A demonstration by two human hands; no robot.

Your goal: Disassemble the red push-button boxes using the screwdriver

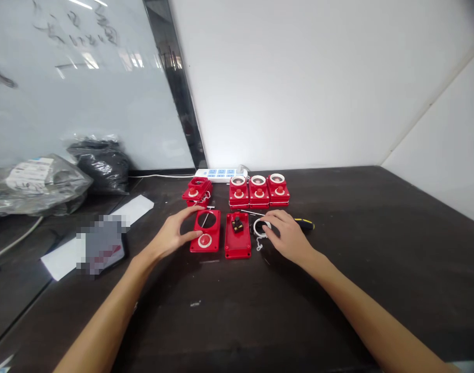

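Observation:
My left hand (171,235) grips the left side of a red cover plate (194,242), thumb and forefinger apart on its edge. The plate has a big round hole and a red button (204,240) in a white ring. A thin silvery rod with a short crosspiece (206,218) shows at the hole. Right of the plate lies an open red box (238,246) with a black switch block (237,224) inside. My right hand (285,233) is closed on a white ring (257,228), and a short white chain (259,244) hangs by it. My right hand's other fingertips are partly hidden.
Behind my hands stand three assembled red button boxes (258,194) and a stack of red parts (196,192). A screwdriver (305,224) lies partly behind my right hand. A white power strip (221,175) is at the wall. Plastic bags (100,163) and a blurred item (104,246) sit left.

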